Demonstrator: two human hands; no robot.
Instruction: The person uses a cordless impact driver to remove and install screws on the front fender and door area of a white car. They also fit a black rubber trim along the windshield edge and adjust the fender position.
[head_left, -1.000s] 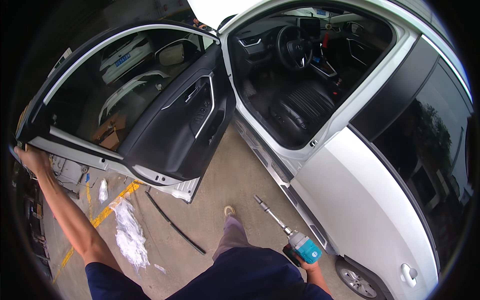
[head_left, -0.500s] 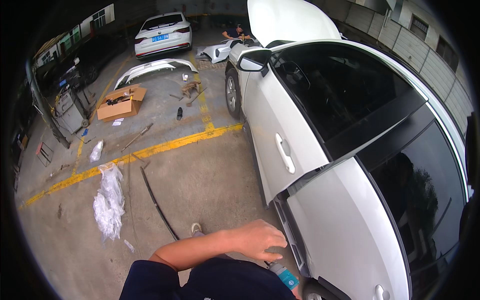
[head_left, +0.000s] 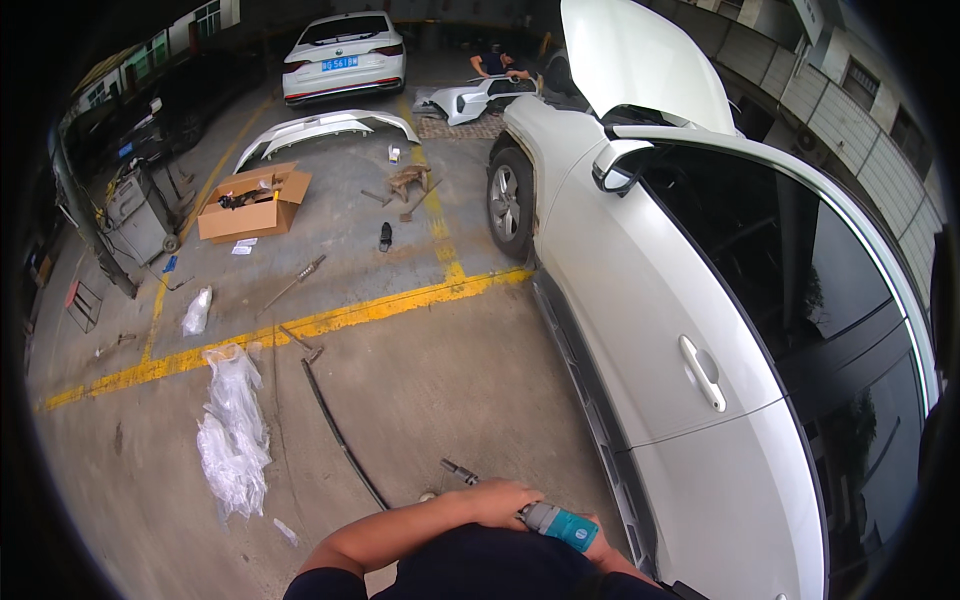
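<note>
Concrete floor (head_left: 430, 390), yellow line (head_left: 350, 315) across it, white car (head_left: 565, 160) on the right. Teal-and-grey power tool (head_left: 562, 525) is held right in front of the torso (head_left: 480, 565), low in view, right of centre. Long axis runs diagonally: teal housing low right, socket (head_left: 459, 471) high left, so it points forward-left, away from the body. Left hand (head_left: 500, 503) is clenched round the tool just ahead of its grey nose; socket sticks out past it. Right hand (head_left: 600, 545) grasps the rear end, fingers mostly hidden behind the housing. Front door (head_left: 640, 340) is closed, flush with the rear panel; half a second ago it stood ajar and the socket was out of sight. Further out, left: dark strip (head_left: 338, 435), crumpled clear plastic (head_left: 235, 435), then cardboard box (head_left: 250, 218) beyond the line.
</note>
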